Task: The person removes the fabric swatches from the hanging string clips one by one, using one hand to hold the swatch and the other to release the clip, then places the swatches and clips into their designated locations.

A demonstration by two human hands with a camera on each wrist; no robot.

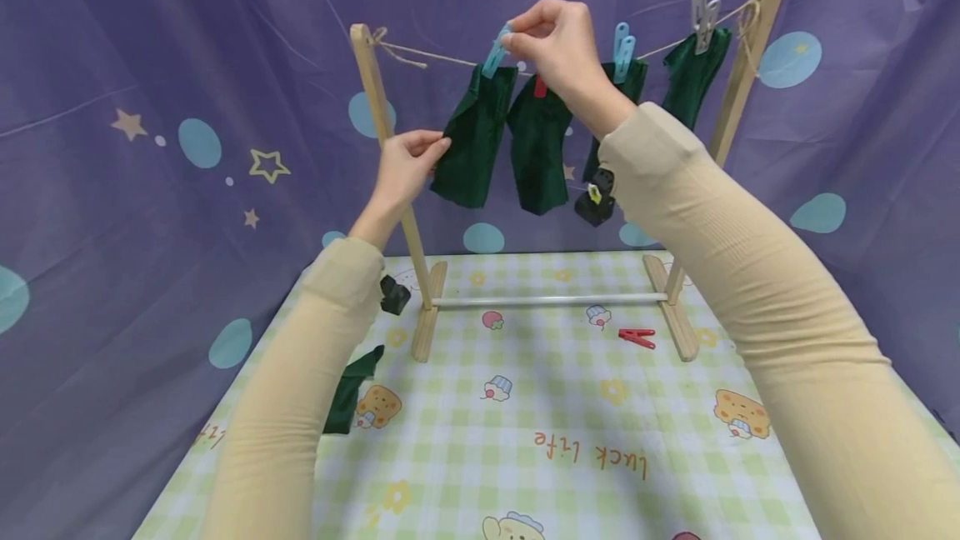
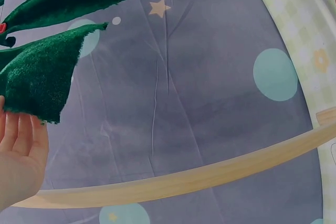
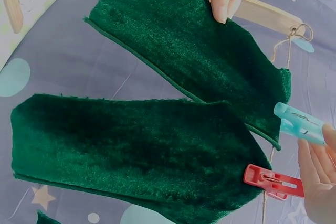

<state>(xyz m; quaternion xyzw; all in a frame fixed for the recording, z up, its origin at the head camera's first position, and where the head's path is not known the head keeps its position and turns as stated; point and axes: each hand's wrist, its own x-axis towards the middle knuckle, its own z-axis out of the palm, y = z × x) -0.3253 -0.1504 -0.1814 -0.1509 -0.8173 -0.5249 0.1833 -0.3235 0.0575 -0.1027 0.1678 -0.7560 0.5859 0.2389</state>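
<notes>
On the string between two wooden posts hang several dark green cloth pieces. The leftmost cloth (image 1: pixel 476 140) has a light blue clothespin (image 1: pixel 495 53) at its top, which my right hand (image 1: pixel 558 48) pinches between thumb and fingers. In the right wrist view that blue clothespin (image 3: pixel 300 123) sits on the cloth's upper edge. My left hand (image 1: pixel 405 169) pinches the side edge of the same cloth; the left wrist view shows the hand (image 2: pixel 21 156) at the green cloth (image 2: pixel 42 74). Beside it, a red clothespin (image 3: pixel 273 181) grips the neighbouring cloth (image 3: pixel 126 156).
Farther right along the string are another blue clothespin (image 1: pixel 623 52) and grey clothespins (image 1: pixel 703 21). A red clothespin (image 1: pixel 637 337) lies on the checkered tablecloth, near the rack's white bar (image 1: pixel 547 301). Another green cloth (image 1: pixel 347 397) lies at the left, partly behind my left sleeve.
</notes>
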